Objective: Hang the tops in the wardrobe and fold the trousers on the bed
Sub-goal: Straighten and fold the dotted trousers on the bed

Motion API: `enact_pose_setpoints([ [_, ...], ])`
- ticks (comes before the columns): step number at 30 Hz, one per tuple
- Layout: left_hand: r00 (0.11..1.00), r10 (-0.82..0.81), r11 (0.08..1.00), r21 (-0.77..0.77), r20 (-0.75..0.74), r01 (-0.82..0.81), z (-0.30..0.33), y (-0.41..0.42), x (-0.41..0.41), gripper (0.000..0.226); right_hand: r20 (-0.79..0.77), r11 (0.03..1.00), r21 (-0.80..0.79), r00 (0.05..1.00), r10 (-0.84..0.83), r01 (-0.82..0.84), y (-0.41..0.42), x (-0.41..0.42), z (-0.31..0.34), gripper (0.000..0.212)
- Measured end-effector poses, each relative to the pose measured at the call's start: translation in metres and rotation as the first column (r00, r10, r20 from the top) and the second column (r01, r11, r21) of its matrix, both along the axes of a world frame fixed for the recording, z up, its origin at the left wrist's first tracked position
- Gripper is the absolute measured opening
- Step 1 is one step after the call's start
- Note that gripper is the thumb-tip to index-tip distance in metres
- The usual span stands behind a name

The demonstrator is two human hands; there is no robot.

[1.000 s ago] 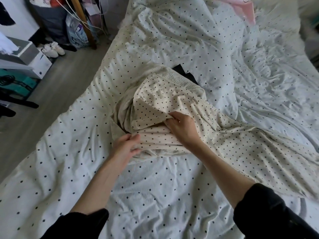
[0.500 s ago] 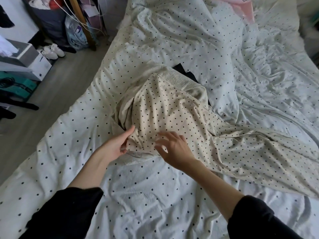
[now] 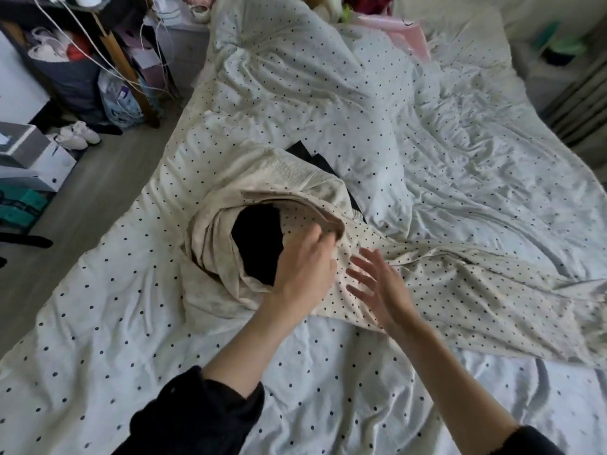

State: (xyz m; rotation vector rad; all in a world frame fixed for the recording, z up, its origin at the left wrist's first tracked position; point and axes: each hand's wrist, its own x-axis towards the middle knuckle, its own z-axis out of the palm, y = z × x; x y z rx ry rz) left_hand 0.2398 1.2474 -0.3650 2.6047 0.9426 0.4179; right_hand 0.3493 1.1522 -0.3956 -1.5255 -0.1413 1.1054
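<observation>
Hidden: a dark opening (image 3: pixel 258 243) gapes in the cream polka-dot trousers (image 3: pixel 410 277); whether it is a black garment inside or only shadow cannot be told.
Half-covered: black clothing (image 3: pixel 323 165) pokes out from under the far edge of the trousers, most of it buried.
Cut off: both black sleeves run off the lower edge; the trouser leg runs off the right edge.
Left hand (image 3: pixel 303 269): lies at the rim of the opening, fingers curled at a lifted fold of the trousers; the grip itself is hidden behind the hand.
Right hand (image 3: pixel 381 287): just right of the left hand, fingers spread and straight above the trouser leg; contact cannot be told.
Trousers: bunched in the middle of the bed (image 3: pixel 131 339), one leg trailing right across the dotted duvet.
Containers: a dark bin (image 3: pixel 70 82) left of the bed, stuffed with blurred white and red items.
Floor: white shoes (image 3: pixel 78 136) below the bin.
</observation>
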Motion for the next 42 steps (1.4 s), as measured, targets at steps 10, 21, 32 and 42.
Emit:
enact_pose_setpoints([
  [10, 0.996, 0.078, 0.977, -0.201, 0.054, -0.065, -0.059, -0.014, -0.021, 0.024, 0.522, 0.925, -0.361, 0.796, 0.306, -0.119, -0.001, 0.028, -0.033, 0.053],
  [21, 0.795, 0.606, 0.546, -0.725, -0.004, -0.42, -0.045, 0.08, 0.036, 0.037, 0.67, 0.887, -0.452, 0.62, 0.408, -0.096, 0.008, 0.0, -0.06, 0.05],
  [32, 0.889, 0.413, 0.45, -0.893, 0.198, -0.01, -0.009, 0.067, 0.115, 0.01, 0.323, 0.903, -0.415, 0.91, 0.262, -0.112, 0.0, 0.017, -0.07, 0.021],
  [42, 0.855, 0.442, 0.562, -0.659, -0.272, -0.5, -0.063, 0.061, 0.024, 0.026, 0.219, 0.892, -0.417, 0.933, 0.287, -0.176, 0.0, 0.017, -0.075, 0.034],
])
